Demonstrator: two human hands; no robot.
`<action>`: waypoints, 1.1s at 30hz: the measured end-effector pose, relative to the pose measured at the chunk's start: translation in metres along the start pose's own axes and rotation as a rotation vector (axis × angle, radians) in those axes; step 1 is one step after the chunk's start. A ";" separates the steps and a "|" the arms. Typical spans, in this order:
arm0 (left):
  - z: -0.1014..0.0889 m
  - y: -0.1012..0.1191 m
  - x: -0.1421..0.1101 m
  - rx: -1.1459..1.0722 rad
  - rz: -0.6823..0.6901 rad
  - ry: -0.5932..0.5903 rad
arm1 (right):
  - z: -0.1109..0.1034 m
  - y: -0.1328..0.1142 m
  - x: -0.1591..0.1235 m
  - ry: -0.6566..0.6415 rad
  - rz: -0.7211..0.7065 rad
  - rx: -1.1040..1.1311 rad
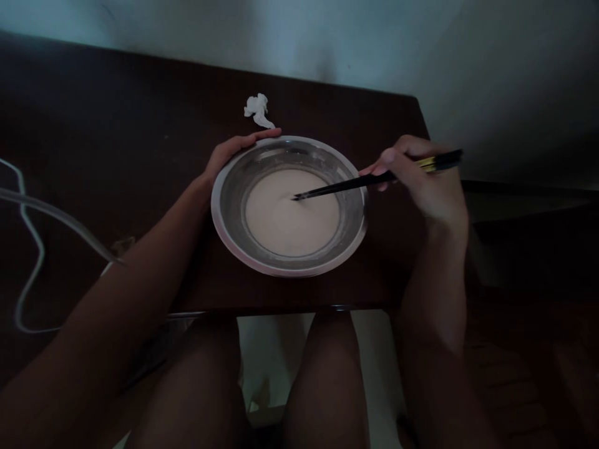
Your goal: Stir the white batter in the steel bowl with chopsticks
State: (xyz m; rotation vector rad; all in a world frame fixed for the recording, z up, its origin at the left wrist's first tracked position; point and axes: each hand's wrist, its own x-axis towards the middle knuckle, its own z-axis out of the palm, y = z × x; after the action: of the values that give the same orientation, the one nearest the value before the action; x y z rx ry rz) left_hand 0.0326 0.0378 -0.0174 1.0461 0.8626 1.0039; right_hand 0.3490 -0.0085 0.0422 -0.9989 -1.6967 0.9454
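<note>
A round stainless steel bowl (231, 202) stands on the dark table, holding a smooth, pale off-white liquid (283, 224). My left hand (231, 151) wraps around the bowl's far left side, with its fingers along the outside just under the rim; part of the palm is hidden behind the bowl. Black chopsticks (337, 186) with gold bands near the top are gripped in my right hand (423, 181). They slant down over the right rim, and their tips dip into the liquid near its middle. Fingers of my right hand come close to that rim.
Crumpled white tissue (257, 111) lies on the dark table (140, 125) behind the bowl. A pale cable (35, 218) loops on the left, passing near my left forearm. The wall (290, 37) borders the table's far edge. My legs are below the near edge.
</note>
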 end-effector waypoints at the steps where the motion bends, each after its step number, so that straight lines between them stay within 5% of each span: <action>1: 0.000 0.000 0.000 0.000 -0.001 -0.005 | -0.002 0.000 -0.001 0.046 0.002 -0.009; 3: -0.001 0.000 0.000 0.008 0.000 -0.015 | -0.004 -0.002 -0.004 0.057 0.022 -0.003; 8: -0.001 0.001 -0.001 0.021 -0.001 -0.022 | 0.004 -0.003 0.000 -0.147 0.003 0.043; 14: -0.004 -0.002 0.002 0.008 0.027 -0.051 | -0.004 -0.002 -0.005 0.068 0.018 -0.026; 20: -0.009 -0.005 0.005 0.023 0.035 -0.058 | 0.004 -0.003 -0.001 -0.156 0.007 0.022; 25: -0.006 -0.002 0.002 0.027 0.018 -0.045 | -0.002 -0.003 -0.004 0.068 0.006 -0.027; 31: -0.004 -0.002 0.001 0.017 0.000 -0.002 | 0.005 -0.003 -0.002 -0.127 0.008 0.007; 33: -0.004 -0.002 0.001 0.004 0.002 0.005 | 0.005 -0.002 -0.001 -0.085 -0.006 -0.002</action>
State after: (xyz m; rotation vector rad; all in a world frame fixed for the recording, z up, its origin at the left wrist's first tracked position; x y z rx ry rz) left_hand 0.0296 0.0395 -0.0203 1.0484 0.8683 1.0070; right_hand 0.3439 -0.0112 0.0418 -0.9669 -1.7701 0.9943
